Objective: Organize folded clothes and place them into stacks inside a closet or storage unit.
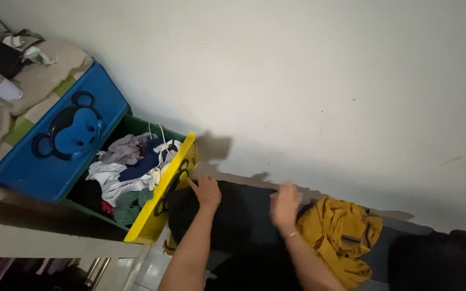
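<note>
White wall: plain painted surface, the largest thing in view, filling the upper and right part of the frame behind everything else

Black garment: a dark cloth spread flat below the wall, its long axis running left to right from the yellow drawer front toward the mustard cloth; both hands rest on it, so it lies directly under and between them

Blue drawer: shut, with a round-eared animal face moulded on its front, at the upper left

Yellow drawer: pulled out just beside the blue one, green-walled, its yellow front touching the left end of the black garment

Clothes in the drawer: a loose heap of grey, white, navy and green pieces, with a white cord lying over them

Mustard garment: crumpled, just right of the black garment and touching it

Left hand: fingers spread, palm down on the left end of the black garment, close to the yellow front; gripping nothing, and the nearer hand to the drawer

Right hand: blurred, fingers together and mostly flat on the garment's upper edge near the mustard cloth; whether it pinches the fabric I cannot tell; a thin bracelet sits at the wrist

Spacing: the hands stand apart along the garment's length, one toward each end
</note>
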